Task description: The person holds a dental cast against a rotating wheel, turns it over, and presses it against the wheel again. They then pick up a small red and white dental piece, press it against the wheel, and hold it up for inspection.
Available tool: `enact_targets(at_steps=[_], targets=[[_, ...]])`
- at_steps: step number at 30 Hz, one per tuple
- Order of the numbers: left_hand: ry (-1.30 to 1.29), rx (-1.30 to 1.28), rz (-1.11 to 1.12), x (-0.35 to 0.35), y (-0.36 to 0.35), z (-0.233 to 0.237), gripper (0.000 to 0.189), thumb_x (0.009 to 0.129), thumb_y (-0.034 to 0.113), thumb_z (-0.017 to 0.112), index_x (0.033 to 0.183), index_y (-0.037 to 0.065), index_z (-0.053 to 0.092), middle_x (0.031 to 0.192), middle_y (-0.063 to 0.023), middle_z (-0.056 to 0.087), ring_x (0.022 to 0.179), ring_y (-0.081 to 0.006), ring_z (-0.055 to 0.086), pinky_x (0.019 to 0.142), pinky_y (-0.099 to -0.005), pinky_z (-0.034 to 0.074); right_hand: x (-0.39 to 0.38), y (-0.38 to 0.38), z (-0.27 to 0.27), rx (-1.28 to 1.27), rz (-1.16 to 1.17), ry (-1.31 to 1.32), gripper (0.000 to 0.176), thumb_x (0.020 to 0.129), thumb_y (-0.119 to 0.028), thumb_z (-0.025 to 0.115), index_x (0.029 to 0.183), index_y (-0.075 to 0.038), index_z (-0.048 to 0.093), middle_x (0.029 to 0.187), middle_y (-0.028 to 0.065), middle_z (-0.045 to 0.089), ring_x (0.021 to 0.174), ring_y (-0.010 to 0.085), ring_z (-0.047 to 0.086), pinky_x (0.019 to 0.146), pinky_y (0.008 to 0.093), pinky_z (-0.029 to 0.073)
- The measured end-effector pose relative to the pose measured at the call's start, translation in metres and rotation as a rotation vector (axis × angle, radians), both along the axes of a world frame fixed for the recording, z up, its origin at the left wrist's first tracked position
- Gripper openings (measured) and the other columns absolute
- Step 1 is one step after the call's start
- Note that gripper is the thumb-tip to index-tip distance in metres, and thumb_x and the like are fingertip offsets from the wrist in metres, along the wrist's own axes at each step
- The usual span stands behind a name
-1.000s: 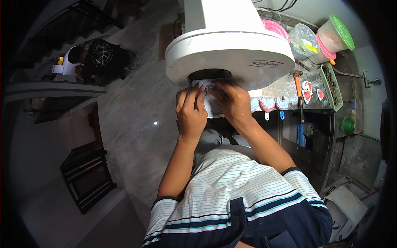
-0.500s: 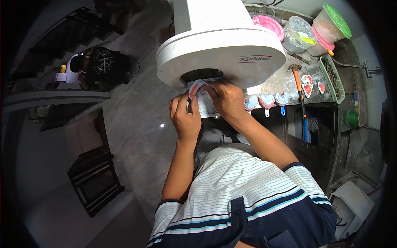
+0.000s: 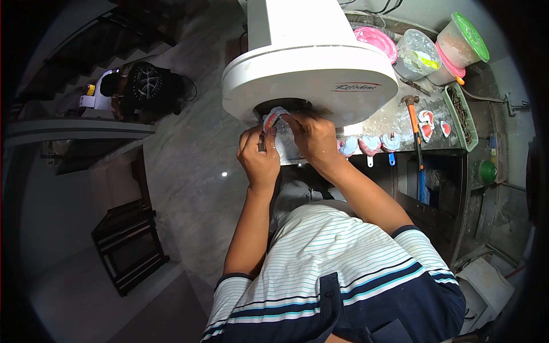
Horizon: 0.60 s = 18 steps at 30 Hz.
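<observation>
Grey floor (image 3: 197,197); by the rounded white machine (image 3: 303,74), my left hand (image 3: 258,157) and right hand (image 3: 315,142) pinch a curved red-and-white piece (image 3: 271,118).

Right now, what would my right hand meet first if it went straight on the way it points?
The held piece, just ahead of your right hand; beyond it, probably the dark opening in the machine, though depth is unclear.

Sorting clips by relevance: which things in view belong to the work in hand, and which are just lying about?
Seemingly in use:
curved pink-and-grey piece, between left hand and right hand
white machine, hands at its opening

Seemingly lying about:
orange-handled hammer
green basket
green-lidded tub
</observation>
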<state>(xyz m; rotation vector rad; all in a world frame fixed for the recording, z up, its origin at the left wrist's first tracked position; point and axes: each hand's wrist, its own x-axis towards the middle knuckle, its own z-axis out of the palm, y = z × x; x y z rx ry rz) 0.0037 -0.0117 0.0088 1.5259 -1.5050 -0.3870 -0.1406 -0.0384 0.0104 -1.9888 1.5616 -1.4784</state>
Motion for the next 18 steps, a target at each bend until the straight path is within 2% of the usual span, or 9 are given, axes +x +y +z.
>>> enact_targets(at_steps=[3, 5, 9, 11, 18], targets=[[0.036, 0.033, 0.009, -0.0011, -0.0012, 0.0027, 0.015, 0.089, 0.006, 0.075, 0.101, -0.003, 0.072, 0.093, -0.0172, 0.07, 0.086, -0.0362, 0.068, 0.077, -0.0446, 0.053, 0.0012, 0.001, -0.0008, 0.019, 0.002, 0.009, 0.01, 0.09, -0.012, 0.077, 0.089, -0.002, 0.074, 0.069, 0.0181, 0.067, 0.059, 0.0364, 0.066, 0.054, 0.0431, 0.053], [-0.035, -0.056, 0.014, 0.0014, -0.004, -0.0037, 0.015, 0.088, 0.007, 0.077, 0.098, -0.004, 0.074, 0.088, -0.0141, 0.071, 0.071, -0.0241, 0.068, 0.065, -0.0344, 0.053, 0.0017, 0.001, 0.0014, 0.028, -0.012, 0.016, 0.01, 0.089, -0.012, 0.078, 0.089, -0.003, 0.074, 0.068, 0.0185, 0.066, 0.058, 0.0365, 0.066, 0.052, 0.0429, 0.052], [-0.056, -0.061, 0.025, -0.0013, -0.0042, 0.0013, 0.015, 0.088, 0.006, 0.077, 0.098, -0.005, 0.074, 0.089, -0.0146, 0.071, 0.074, -0.0254, 0.069, 0.067, -0.0355, 0.053, 0.0023, -0.0004, -0.0001, 0.029, -0.004, 0.009, 0.01, 0.089, -0.012, 0.078, 0.088, -0.003, 0.074, 0.067, 0.0188, 0.066, 0.057, 0.0365, 0.066, 0.052, 0.0427, 0.052], [-0.04, -0.028, 0.039, -0.0021, -0.0034, 0.0016, 0.015, 0.088, 0.006, 0.077, 0.098, -0.005, 0.074, 0.088, -0.0152, 0.071, 0.076, -0.0277, 0.069, 0.069, -0.0367, 0.054, 0.0037, 0.0003, 0.0014, 0.081, -0.036, 0.017, 0.01, 0.084, -0.009, 0.083, 0.088, -0.004, 0.075, 0.069, 0.018, 0.066, 0.059, 0.0345, 0.066, 0.054, 0.0395, 0.051], [-0.062, -0.046, 0.054, -0.0022, -0.0046, 0.0017, 0.015, 0.088, 0.008, 0.078, 0.096, -0.004, 0.073, 0.085, -0.0163, 0.07, 0.073, -0.0296, 0.067, 0.066, -0.0386, 0.051, 0.0033, -0.0014, 0.0018, 0.044, -0.022, 0.007, 0.011, 0.083, -0.008, 0.084, 0.088, -0.004, 0.076, 0.069, 0.0179, 0.067, 0.058, 0.034, 0.066, 0.053, 0.0386, 0.05]])
